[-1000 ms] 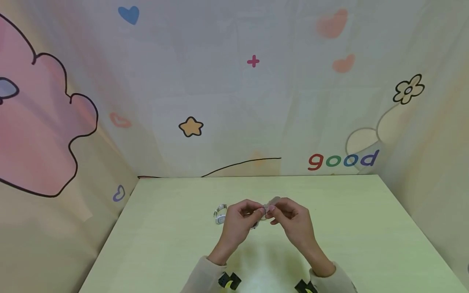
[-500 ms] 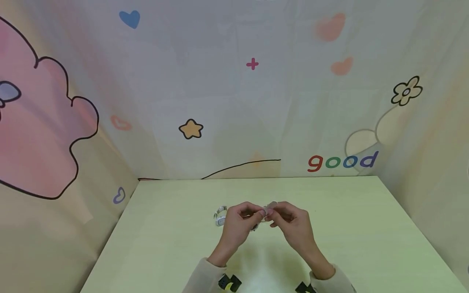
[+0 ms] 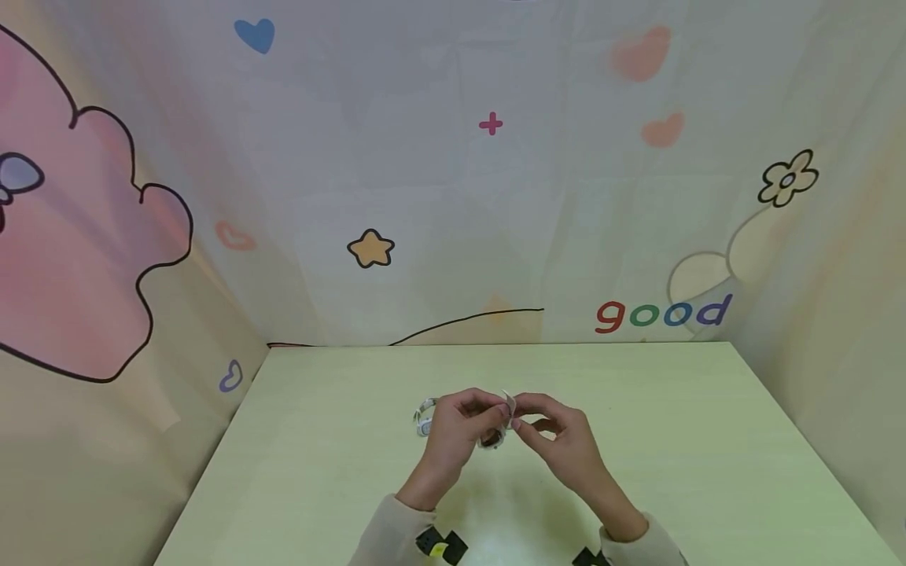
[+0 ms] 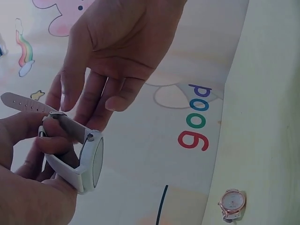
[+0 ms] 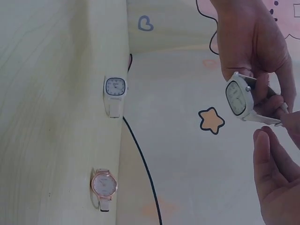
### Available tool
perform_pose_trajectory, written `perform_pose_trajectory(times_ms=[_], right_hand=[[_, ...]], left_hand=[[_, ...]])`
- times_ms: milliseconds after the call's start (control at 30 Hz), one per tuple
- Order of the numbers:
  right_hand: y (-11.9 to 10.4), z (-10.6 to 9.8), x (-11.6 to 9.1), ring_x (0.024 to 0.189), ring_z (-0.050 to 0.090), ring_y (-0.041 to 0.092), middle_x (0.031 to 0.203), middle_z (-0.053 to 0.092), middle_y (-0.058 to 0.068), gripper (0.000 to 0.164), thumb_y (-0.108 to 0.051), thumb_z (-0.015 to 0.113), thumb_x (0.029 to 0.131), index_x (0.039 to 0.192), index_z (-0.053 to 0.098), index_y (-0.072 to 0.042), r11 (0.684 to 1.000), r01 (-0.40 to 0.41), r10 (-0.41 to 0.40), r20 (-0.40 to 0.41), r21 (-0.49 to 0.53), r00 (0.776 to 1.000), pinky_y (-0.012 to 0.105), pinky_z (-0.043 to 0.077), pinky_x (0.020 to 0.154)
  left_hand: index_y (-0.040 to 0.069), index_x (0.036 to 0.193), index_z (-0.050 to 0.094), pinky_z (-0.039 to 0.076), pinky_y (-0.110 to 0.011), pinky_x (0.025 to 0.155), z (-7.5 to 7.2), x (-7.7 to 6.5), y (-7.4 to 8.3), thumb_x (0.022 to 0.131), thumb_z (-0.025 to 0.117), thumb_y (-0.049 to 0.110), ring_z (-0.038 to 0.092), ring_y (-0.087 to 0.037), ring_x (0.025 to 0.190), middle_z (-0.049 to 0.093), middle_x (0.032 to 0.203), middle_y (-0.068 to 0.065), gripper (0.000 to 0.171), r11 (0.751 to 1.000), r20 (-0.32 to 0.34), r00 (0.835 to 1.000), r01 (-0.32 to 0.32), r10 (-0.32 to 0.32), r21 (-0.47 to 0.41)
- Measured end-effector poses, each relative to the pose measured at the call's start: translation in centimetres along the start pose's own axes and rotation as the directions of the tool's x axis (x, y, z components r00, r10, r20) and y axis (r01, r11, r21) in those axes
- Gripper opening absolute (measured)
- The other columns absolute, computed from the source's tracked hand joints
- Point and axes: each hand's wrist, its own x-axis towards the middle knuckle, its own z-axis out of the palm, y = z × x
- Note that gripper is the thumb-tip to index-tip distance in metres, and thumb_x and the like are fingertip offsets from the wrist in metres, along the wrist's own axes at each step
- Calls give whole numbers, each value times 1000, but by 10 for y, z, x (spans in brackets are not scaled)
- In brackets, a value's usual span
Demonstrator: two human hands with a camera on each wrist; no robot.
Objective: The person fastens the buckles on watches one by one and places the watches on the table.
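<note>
My left hand (image 3: 453, 432) grips a white wristwatch (image 4: 86, 168) by its band, fingers curled through the loop. The dial faces down toward the table and shows side-on in the right wrist view. A pale strap (image 4: 21, 102) with holes sticks out past the buckle, away from the case. Close to that strap end is my right hand (image 3: 562, 440), its thumb and index finger apart. In the right wrist view the right thumb (image 5: 262, 140) stands just below the band, clear of it. The other right fingers are loosely bent.
On the table (image 3: 318, 487) lie two more wristwatches. One is a white square-faced watch (image 5: 116, 87), left of my hands; the other is a rose-gold round watch (image 5: 104, 184), hidden by the hands from above. A printed curtain (image 3: 439, 157) hangs behind the table.
The right thumb and index finger have parted from the strap and drawn slightly right. The strap end now stands upright between the hands, and more of the held watch shows below the left fingers.
</note>
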Motion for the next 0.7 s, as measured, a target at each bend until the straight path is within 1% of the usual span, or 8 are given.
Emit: perform_pose_trajectory(times_ms=[67,133,267,400,533,600,700], right_hand=[[1,2,0,95,68,9,106,72,4,25,-3,68,91,114,67,-13,998,29,-29,7,-56,1000,26,57,71],[1,3,-1,93,68,11,105,72,2,27,-4,68,91,115,66,-15,995,46,-46,9,-90,999,26,57,68],[0,3,-1,87,65,10,101,72,-1,26,-4,69,90,113,67,-16,992,60,-60,1,-107,998,24,55,64],[-2,2,-2,84,63,6,98,72,0,25,-3,68,90,112,67,-15,992,69,-68,12,-102,998,24,54,61],[-4,1,-2,83,61,4,98,71,0,27,0,68,90,112,67,-16,993,59,-56,34,-107,998,24,54,61],[-5,1,-1,82,60,6,96,70,3,28,3,67,89,112,66,-13,993,55,-51,41,-109,998,24,54,61],[-12,2,0,80,61,8,91,69,9,29,7,67,87,112,65,-7,992,58,-53,41,-109,998,25,55,60]], left_hand=[[-3,103,70,47,-22,64,-1,0,1,91,71,16,56,-9,70,70,84,4,23,1000,-2,1000,16,-16,-20],[-3,104,69,46,-22,64,-1,0,2,91,70,16,54,-9,69,69,83,4,23,999,2,1000,29,-29,-39],[-4,103,69,45,-23,63,-2,0,2,92,68,12,52,-10,68,68,82,4,20,996,22,999,41,-39,-78],[-1,99,71,43,-23,62,-2,0,2,91,68,11,51,-10,68,69,80,6,14,992,44,998,53,-48,-114],[5,94,73,43,-22,62,-3,1,3,90,71,15,52,-8,68,69,79,7,10,991,64,996,67,-60,-113],[6,94,73,43,-21,62,-3,1,3,90,72,16,52,-8,68,69,80,6,10,992,71,995,70,-63,-109],[5,94,72,44,-21,61,-3,1,3,90,71,15,52,-8,69,69,80,6,11,990,74,995,81,-73,-112]])
